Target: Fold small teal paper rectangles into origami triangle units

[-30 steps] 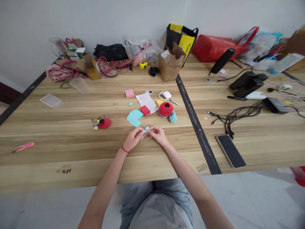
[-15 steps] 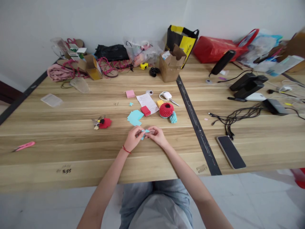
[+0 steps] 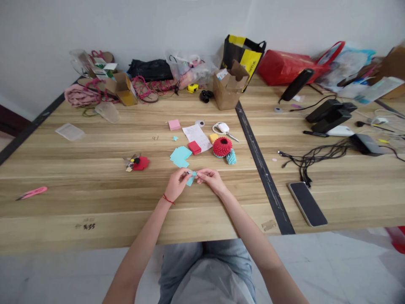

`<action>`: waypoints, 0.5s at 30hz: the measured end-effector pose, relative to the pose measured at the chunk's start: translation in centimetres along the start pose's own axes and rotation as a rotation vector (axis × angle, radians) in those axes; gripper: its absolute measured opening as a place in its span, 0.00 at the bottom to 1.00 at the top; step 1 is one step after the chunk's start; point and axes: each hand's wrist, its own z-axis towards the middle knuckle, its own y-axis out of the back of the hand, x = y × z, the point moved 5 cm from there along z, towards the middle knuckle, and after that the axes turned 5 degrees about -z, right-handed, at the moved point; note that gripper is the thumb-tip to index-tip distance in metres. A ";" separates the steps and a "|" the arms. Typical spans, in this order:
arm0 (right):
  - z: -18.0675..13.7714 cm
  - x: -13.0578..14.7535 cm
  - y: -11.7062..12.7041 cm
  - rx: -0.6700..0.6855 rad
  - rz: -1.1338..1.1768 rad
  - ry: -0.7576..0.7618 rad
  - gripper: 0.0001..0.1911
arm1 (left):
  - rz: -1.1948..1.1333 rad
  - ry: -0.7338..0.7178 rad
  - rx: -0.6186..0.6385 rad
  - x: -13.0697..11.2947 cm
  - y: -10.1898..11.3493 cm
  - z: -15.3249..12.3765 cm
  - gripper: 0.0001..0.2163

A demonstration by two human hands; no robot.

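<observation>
Moved: the right hand (image 3: 212,179) sits slightly farther from the left hand (image 3: 176,183) than in the earlier frame, and more blue paper shows between them.
Pink cutter: (image 3: 36,192) lies by itself near the surface's (image 3: 104,185) left side.
Keys: (image 3: 129,162) bunched against a red tag (image 3: 141,163).
Pink pad: (image 3: 174,124) beyond the hands, beside the white sheet (image 3: 193,133).
Left hand: thumb and fingers pinch the blue slip (image 3: 194,173); a red cord (image 3: 168,199) circles the wrist.
Blue sheets: (image 3: 180,157) spread flat and overlapping, just beyond the left hand.
Blue slip: between the two hands, near the surface's front edge; I cannot tell whether the lower blue part (image 3: 190,181) belongs to it.
Red pad: (image 3: 194,147) on the near end of the white sheet.
Right hand: thumb and fingertips pinch the slip's right end.
Red paper ring: (image 3: 221,149) beyond the right hand, touching a pale blue paper piece (image 3: 231,157).
Phone: (image 3: 308,204) flat at the right, well apart.
</observation>
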 end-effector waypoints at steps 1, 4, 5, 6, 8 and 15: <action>0.0 -0.1 0.0 0.002 0.004 -0.004 0.14 | 0.010 -0.012 0.001 -0.3 0.0 0.0 0.08; 0.0 -0.2 -0.1 -0.005 0.007 -0.012 0.15 | 0.050 -0.048 0.008 -1.1 0.0 -0.1 0.07; 0.0 -0.2 0.0 -0.009 0.006 -0.008 0.15 | 0.065 -0.057 0.011 -1.4 -0.1 -0.2 0.07; 0.0 -0.1 0.0 -0.012 0.001 -0.003 0.15 | 0.079 -0.063 0.013 -1.6 -0.1 -0.2 0.07; -0.1 0.0 0.0 -0.017 -0.014 0.007 0.14 | 0.101 -0.067 0.016 -1.8 -0.2 -0.2 0.06; -0.1 0.3 -0.3 0.000 -0.023 0.022 0.14 | 0.052 -0.020 -0.045 -0.7 0.0 -0.3 0.08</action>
